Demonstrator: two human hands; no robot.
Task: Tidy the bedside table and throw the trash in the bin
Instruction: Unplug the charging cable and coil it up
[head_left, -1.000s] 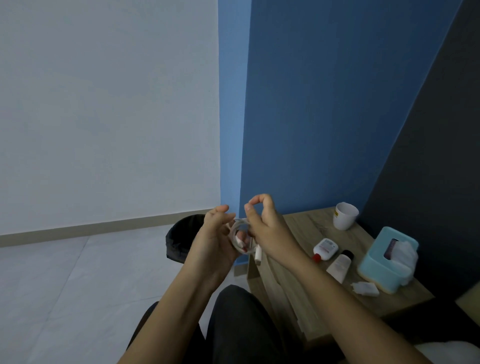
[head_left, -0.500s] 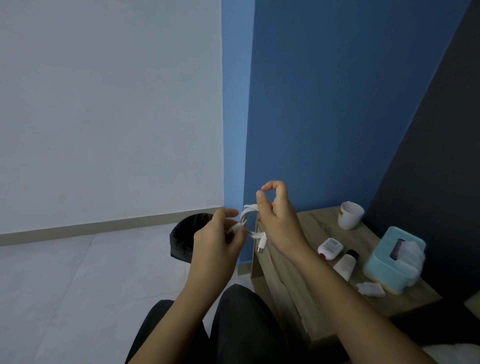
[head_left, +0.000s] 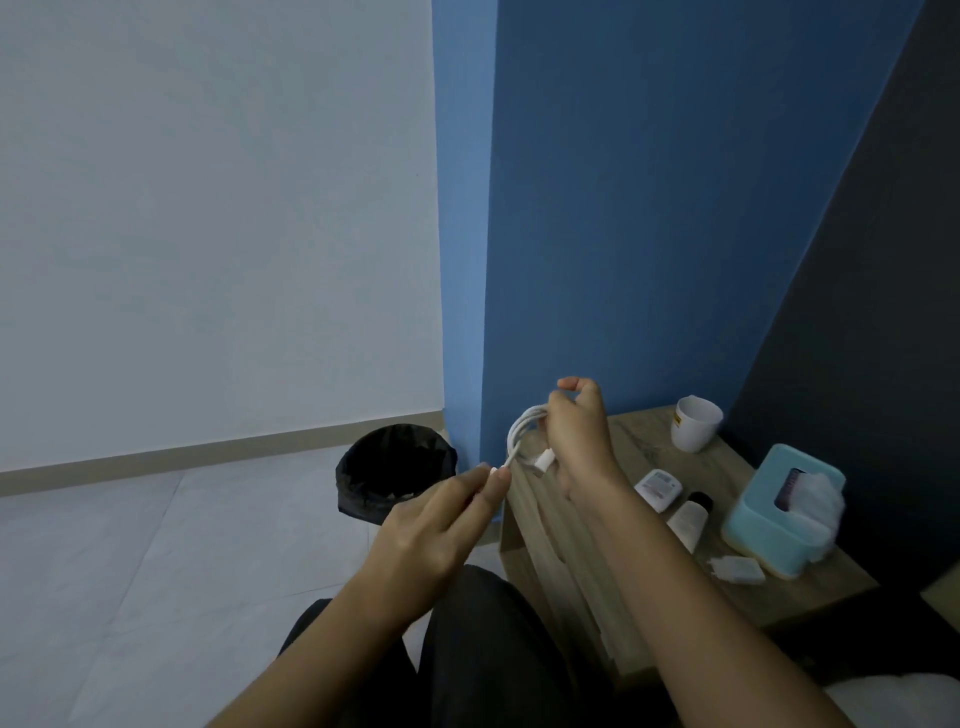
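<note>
— Starting wide: bedside table (head_left: 623, 457) standing against the blue wall, black-lined bin (head_left: 395, 470) sitting on the floor just left of it, mouth open.

— Crowding the tabletop, largest first: teal tissue box (head_left: 774, 512) at the right edge, white mug (head_left: 695, 423) at the back, small white bottle (head_left: 657, 487) and tube (head_left: 688, 522) lying between them, crumpled white wrapper (head_left: 737, 569) near the front, just beside the box.

— And above the table's left corner?

— Holding a coiled white cable (head_left: 522, 434) in the air. Right hand (head_left: 576, 436) curled closed around the loops, thumb and forefinger pinching on top. Left hand (head_left: 441, 525) pinching one plug end between thumb and fingertips, other fingers loosely bent.

— Risks, biggest first?

— Probably loops springing apart if the right-hand grip slackens, undoing the coil. Then the free plug (head_left: 544, 460) dangling under the coil, possibly swinging and snagging on the table edge.

— Anything smaller?

— Hovering close to the bin, so a dropped cable perhaps landing in with the trash. Also pulling too hard on the pinched end, likely tightening the coil into a kink.
</note>
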